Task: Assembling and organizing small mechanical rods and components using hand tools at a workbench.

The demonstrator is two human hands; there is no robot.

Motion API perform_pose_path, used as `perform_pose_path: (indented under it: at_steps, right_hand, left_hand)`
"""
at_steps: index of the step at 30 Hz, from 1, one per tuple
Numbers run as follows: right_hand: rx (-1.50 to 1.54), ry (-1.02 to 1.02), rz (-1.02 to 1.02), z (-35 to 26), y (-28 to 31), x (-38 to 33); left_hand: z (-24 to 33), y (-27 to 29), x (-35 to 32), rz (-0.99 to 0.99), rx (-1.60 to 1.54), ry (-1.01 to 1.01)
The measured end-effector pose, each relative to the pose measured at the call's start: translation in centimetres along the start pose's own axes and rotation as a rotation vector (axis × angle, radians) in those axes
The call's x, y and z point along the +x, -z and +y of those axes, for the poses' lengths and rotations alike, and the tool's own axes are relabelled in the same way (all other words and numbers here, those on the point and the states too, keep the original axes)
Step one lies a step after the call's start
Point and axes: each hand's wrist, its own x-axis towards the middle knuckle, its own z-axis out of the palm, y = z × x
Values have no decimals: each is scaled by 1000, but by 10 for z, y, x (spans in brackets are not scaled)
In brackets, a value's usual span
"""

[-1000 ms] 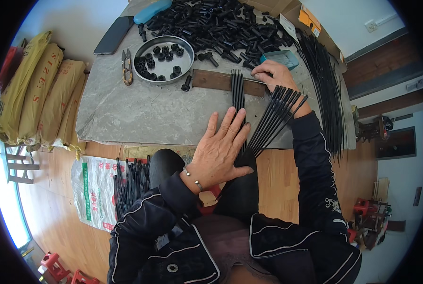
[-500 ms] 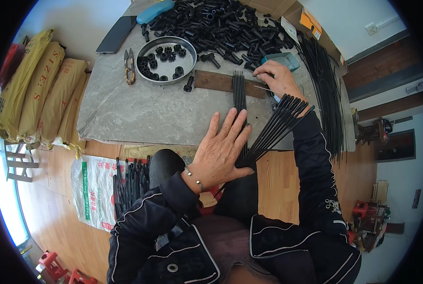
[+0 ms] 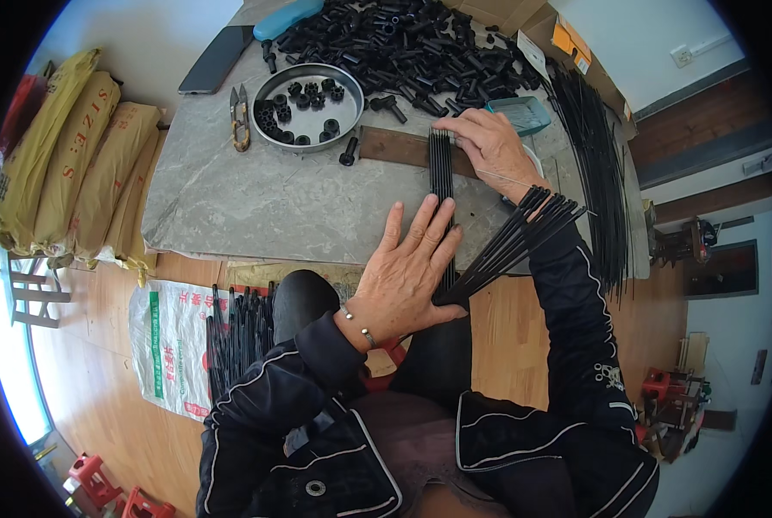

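Note:
My left hand (image 3: 407, 281) lies flat with its fingers spread, pressing on a row of thin black rods (image 3: 441, 173) side by side. Their pale tips rest across a brown wooden strip (image 3: 394, 145) on the grey stone-look table. From under my left thumb a second bunch of black rods (image 3: 511, 246) fans out toward my right forearm, ending in loop-like heads. My right hand (image 3: 498, 154) has thumb and fingers pinched at the row's far tips; whatever is between them is too small to make out. A small clear blue-green tray (image 3: 531, 114) sits just beyond it.
A round metal dish (image 3: 321, 119) holds black ribbed pieces. Snips (image 3: 240, 121) and a phone (image 3: 215, 65) lie left of it. Behind is a heap of black plastic fittings (image 3: 403, 60). Long black rods (image 3: 593, 164) hang over the right edge. Filled sacks (image 3: 92, 164) stand left.
My right hand has moved left, from beside the blue-green tray to the tips of the rod row. My left hand keeps its place on the rods.

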Motion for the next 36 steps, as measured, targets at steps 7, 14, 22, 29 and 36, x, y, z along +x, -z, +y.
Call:
perform_pose_path:
  at_steps: [7, 14, 22, 29, 36]
  right_hand:
    - [0, 30, 3, 4, -1, -4]
    - [78, 62, 24, 11, -4, -2]
    - [144, 65, 1, 18, -5, 2]
    - [179, 50, -33, 17, -3, 3]
    - [295, 32, -38, 21, -7, 2]
  left_hand:
    - [0, 0, 0, -10, -2, 2]
    - [0, 0, 0, -19, -1, 6]
    - [0, -1, 0, -13, 13, 5]
    - [1, 0, 0, -20, 26, 10]
    - [0, -1, 1, -21, 22, 3]
